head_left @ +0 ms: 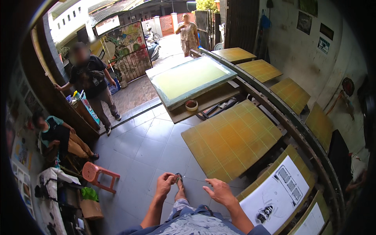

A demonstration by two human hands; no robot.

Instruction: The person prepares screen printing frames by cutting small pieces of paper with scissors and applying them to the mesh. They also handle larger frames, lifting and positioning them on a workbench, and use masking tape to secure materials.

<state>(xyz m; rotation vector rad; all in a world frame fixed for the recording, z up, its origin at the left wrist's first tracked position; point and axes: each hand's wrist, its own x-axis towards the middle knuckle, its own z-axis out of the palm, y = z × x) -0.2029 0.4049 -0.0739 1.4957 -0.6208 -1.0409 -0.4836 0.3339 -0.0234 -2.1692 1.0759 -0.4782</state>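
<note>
My left hand (pixel 165 184) hangs over the floor in front of me, its fingers curled together; whether anything small is in them is hidden. To its right, my right hand (pixel 221 192) is open, thumb and fingers apart, with nothing in it. It is nearest to a large yellow-brown board (pixel 235 137) with green grid lines. Beside my right forearm, a white sheet with black printed shapes (pixel 274 192) lies on another board. Farther off, a framed printing screen (pixel 194 78) rests on a wooden support, and a roll of tape (pixel 191 105) sits at its near edge.
Several more boards (pixel 290 94) stand along a curved metal rail (pixel 290 117) on the right. A red plastic stool (pixel 100 175) stands on the left on the tiled floor (pixel 137 156). One person (pixel 92 78) stands in the doorway, another (pixel 62 135) sits left, a third (pixel 188 33) stands outside.
</note>
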